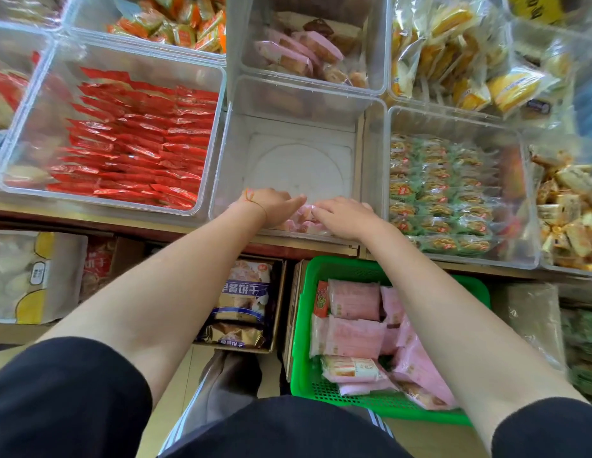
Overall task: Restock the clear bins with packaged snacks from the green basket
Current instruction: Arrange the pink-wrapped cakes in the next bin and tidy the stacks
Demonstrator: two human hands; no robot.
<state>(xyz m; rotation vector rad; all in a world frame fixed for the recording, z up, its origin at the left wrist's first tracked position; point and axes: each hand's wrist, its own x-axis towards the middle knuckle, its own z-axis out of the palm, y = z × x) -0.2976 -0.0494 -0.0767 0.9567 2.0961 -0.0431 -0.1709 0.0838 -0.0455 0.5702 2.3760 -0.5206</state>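
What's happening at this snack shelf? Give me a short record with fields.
activity: both hands placing pink snack packets at the front of a nearly empty clear bin
left hand: on the packets, fingers extended
right hand: on the packets, fingers extended
supply: green basket below the shelf, holding more pink packets
left neighbour: bin of red packets
right neighbour: bin of green packets

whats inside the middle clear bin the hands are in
Only a few pink packets at the near edge of the bin, under the left hand and right hand. The rest of the floor is bare. The hands hide how many packets there are.
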